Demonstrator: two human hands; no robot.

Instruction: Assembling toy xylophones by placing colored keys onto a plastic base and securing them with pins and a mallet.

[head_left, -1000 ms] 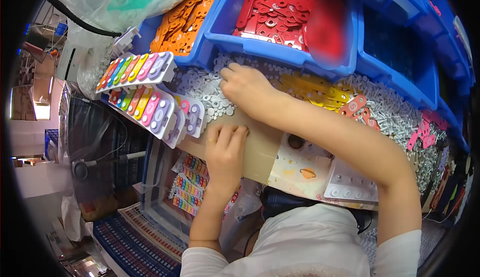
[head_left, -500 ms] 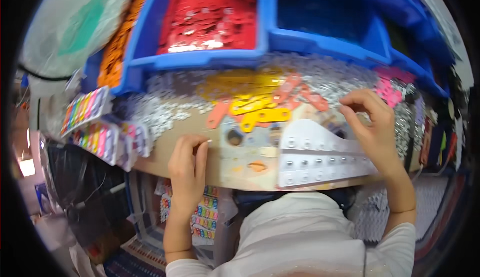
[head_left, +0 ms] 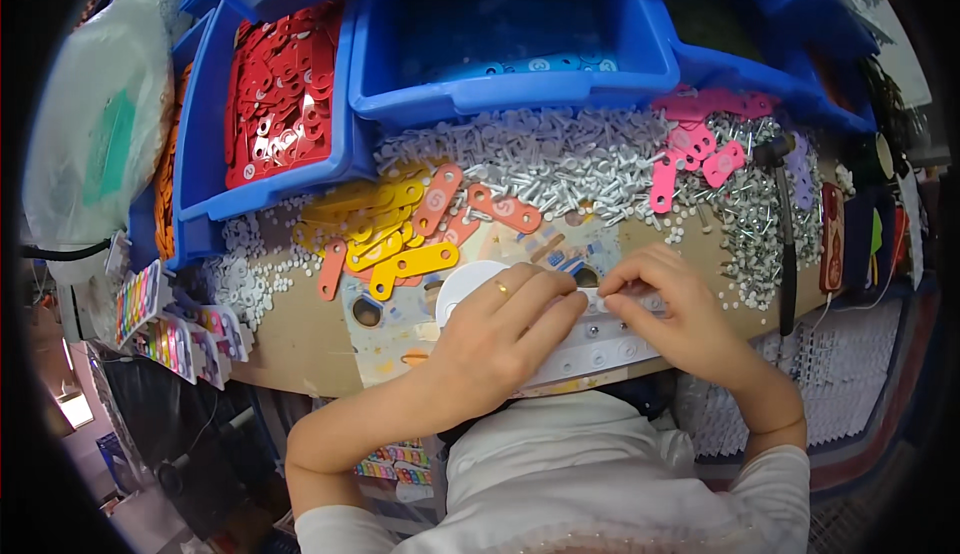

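Left hand (head_left: 497,342) and right hand (head_left: 682,314) are now brought together over the plate (head_left: 600,356), partly hidden at the table edge (head_left: 288,372); both are curled, any grip cannot be told; bars (head_left: 415,266), rivets (head_left: 590,179), bins (head_left: 520,94) are crowded beyond

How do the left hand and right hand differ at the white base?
The left hand lies across the base's left part, fingers reaching right; the right hand comes in from the right, thumb and forefinger tips close together.
The left hand wears a ring; none shows on the right hand.
Both are bare and at the base; whether either grips a small part is unclear.
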